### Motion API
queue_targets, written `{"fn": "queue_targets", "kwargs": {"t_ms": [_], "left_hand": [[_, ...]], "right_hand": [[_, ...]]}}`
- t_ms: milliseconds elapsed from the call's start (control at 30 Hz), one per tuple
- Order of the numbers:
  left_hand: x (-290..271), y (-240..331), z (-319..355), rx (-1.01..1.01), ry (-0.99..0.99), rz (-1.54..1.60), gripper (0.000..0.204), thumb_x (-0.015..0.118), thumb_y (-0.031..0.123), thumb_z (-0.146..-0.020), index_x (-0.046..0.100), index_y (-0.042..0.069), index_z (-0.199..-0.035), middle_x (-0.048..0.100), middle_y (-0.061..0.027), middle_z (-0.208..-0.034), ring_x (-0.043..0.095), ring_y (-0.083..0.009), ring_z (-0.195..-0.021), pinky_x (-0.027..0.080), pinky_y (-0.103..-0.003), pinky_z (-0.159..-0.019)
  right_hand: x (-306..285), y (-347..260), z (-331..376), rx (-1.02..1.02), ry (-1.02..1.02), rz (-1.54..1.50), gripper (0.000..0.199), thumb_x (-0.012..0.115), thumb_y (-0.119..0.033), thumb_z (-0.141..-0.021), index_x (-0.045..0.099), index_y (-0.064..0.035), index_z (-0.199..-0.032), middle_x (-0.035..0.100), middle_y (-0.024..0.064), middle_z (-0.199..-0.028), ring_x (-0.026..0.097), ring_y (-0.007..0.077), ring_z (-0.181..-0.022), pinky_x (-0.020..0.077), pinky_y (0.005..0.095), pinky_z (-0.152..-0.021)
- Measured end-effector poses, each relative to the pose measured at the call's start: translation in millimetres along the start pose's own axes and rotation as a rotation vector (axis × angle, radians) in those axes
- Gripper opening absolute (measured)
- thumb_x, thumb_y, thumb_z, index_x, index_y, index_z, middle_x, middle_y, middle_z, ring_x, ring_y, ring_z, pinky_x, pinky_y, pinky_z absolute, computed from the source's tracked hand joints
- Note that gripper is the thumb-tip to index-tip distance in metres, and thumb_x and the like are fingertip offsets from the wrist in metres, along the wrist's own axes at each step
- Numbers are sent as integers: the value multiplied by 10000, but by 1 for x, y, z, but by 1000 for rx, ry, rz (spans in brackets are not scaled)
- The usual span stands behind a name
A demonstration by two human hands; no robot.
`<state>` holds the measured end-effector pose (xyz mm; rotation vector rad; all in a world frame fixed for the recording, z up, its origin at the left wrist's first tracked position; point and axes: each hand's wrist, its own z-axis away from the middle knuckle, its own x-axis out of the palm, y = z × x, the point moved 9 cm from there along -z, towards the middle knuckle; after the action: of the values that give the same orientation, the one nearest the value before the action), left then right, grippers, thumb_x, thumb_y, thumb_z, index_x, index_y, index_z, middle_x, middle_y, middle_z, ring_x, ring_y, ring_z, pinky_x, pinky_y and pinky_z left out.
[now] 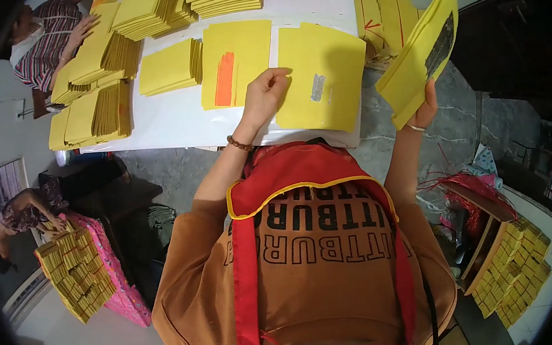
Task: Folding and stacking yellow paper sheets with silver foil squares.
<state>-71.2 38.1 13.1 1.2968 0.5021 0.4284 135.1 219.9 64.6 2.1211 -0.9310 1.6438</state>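
My right hand (427, 105) grips a folded bundle of yellow joss paper (413, 64) by its lower edge, held up off the table's right side. A large dark patch marks the bundle's face. My left hand (265, 97) has its fingers curled in, at the left edge of a flat yellow sheet stack (338, 57) with a small silver patch (318, 87). Whatever those fingers may hold is hidden. Left of that hand lies another flat yellow stack (236, 39) bearing an orange patch (224, 79). Beside it is a smaller folded yellow stack (167, 67).
Tall folded yellow piles line the white table's (174, 119) left and far sides. More yellow paper (380, 15) stands at its right end. Two other people (52, 41) are on the left, one by a pink-covered pile (79, 272). Yellow bundles (511, 271) are stacked at lower right.
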Motion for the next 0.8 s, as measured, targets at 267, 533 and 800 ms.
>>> {"fn": "queue_targets", "kwargs": {"t_ms": [267,533,800], "left_hand": [[21,45,-1,-18,-171,266,314,437,227,-873,512,-22,-1050,566,-42,-859,522,-95,-780,415,-231,-702],[38,82,10,41,-250,287,342,495,159,-846,438,-9,-1138,507,-65,-1104,488,-96,-947,389,-238,-820],[18,152,38,765,130,-570,241,532,45,-761,542,36,-1002,573,-89,-743,553,-216,-658,453,-300,-604]], "right_hand": [[-41,19,25,43,172,83,389,336,-205,-887,346,-29,-1233,420,144,-1221,428,287,-1105,341,431,-924],[-30,73,8,174,222,341,329,409,-95,-852,382,-43,-1176,511,86,-1077,528,205,-940,431,346,-817],[3,67,-3,-203,569,1095,410,394,-214,-885,276,-117,-1264,333,69,-1274,360,175,-1140,354,337,-886]]}}
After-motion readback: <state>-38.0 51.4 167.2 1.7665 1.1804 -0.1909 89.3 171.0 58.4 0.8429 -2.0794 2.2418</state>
